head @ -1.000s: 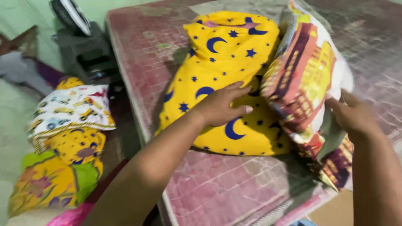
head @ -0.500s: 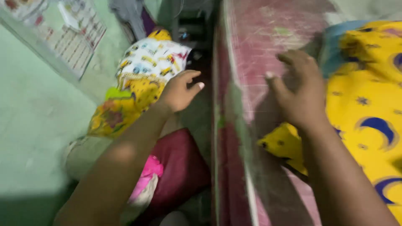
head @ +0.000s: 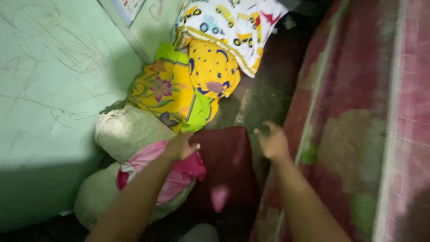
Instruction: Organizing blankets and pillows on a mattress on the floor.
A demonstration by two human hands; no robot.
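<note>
Both hands reach down into the gap between wall and mattress.

The left hand (head: 181, 145) rests on the crumpled pink cloth (head: 172, 172), grip not discernible. The right hand (head: 272, 142), released with fingers loosely spread, hovers over the dark maroon cushion (head: 228, 161), just left of the pink-and-green patterned mattress side (head: 354, 134). Yellow floral pillows (head: 179, 92) lie farther off.

Both my arms reach down and forward, bare from the elbow. My left hand (head: 181, 145) is lower-left of the other, wrist bent a little, fingers curled inward with one pale nail showing. My right hand (head: 272, 142) hangs just to its right, apart from it, palm down, fingers loosely spread and half-bent, holding nothing. Both hands are blurred; finer finger detail is unclear.
</note>
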